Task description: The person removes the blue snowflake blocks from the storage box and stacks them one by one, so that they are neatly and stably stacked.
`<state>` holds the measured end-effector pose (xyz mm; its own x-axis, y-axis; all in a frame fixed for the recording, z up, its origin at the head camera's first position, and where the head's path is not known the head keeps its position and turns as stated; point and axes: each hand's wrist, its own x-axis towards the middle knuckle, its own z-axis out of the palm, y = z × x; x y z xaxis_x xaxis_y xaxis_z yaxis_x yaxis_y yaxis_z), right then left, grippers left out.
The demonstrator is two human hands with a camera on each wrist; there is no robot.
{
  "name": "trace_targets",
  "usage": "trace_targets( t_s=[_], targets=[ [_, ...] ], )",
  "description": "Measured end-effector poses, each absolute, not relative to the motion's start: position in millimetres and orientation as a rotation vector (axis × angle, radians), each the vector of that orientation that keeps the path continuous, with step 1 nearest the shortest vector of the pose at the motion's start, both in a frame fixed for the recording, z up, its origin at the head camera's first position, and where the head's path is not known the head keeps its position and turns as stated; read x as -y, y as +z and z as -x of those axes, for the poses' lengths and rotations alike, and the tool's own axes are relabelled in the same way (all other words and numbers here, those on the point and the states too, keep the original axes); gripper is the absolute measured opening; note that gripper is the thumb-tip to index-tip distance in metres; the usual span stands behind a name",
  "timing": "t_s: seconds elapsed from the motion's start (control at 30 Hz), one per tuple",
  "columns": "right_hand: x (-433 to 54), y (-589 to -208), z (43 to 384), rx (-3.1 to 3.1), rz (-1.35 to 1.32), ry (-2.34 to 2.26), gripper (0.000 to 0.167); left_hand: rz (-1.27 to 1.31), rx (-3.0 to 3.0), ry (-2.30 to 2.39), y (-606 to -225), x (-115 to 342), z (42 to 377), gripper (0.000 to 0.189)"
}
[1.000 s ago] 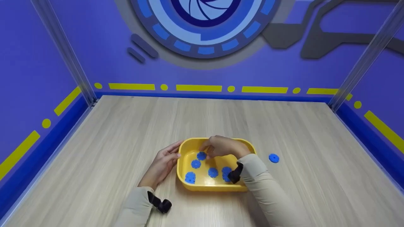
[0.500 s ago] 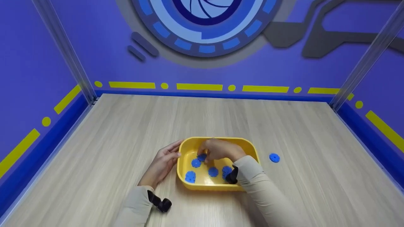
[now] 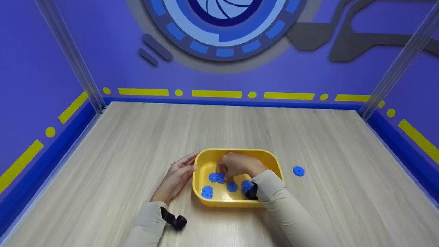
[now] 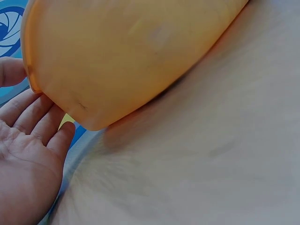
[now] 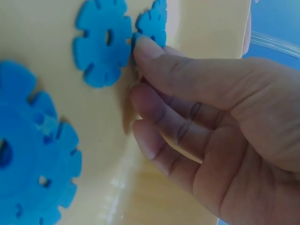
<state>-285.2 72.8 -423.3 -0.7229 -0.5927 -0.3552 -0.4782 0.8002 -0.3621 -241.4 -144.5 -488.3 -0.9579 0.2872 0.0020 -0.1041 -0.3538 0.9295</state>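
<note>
A yellow plastic basin (image 3: 236,203) stands on the table with several blue notched discs in it. My left hand (image 3: 175,180) holds its left wall, thumb on the rim and fingers along the outside, as the left wrist view also shows. My right hand (image 3: 240,164) reaches into the basin and pinches a blue notched disc (image 3: 220,177) at its edge; the fingertips partly hide it. That disc overlaps or touches another one (image 3: 213,177) on its left. Closer to the right wrist camera lie a single disc (image 5: 104,42) and overlapping discs (image 5: 33,150).
One more blue disc (image 3: 298,171) lies on the wooden table (image 3: 164,130) right of the basin. Overlapping discs (image 3: 207,192) sit in the basin's near left corner. Purple-blue printed walls (image 3: 219,80) bound the table at the back and sides.
My right hand has drawn its disc a little toward me, against the disc beside it. The left hand has stayed on the basin wall.
</note>
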Motion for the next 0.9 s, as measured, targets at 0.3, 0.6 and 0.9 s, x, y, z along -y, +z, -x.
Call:
trace_targets(
  t_s=[0.3, 0.6, 0.9],
  targets=[
    [-77.1, -418.2, 284.7, -2.511, 0.867, -0.376, 0.015, -0.232, -1.617, 2.398, -488.2, 144.3, 241.4, 0.065],
    [-85.1, -409.2, 284.8, -2.493, 0.941, -0.438, 0.015, -0.242, -1.636, 2.394, -488.4, 143.9, 242.4, 0.064],
    [-94.9, -395.8, 286.2, -2.494, 1.054, -0.464, 0.019, -0.283, -1.635, 2.374, -488.1, 145.6, 240.9, 0.062]
  ],
)
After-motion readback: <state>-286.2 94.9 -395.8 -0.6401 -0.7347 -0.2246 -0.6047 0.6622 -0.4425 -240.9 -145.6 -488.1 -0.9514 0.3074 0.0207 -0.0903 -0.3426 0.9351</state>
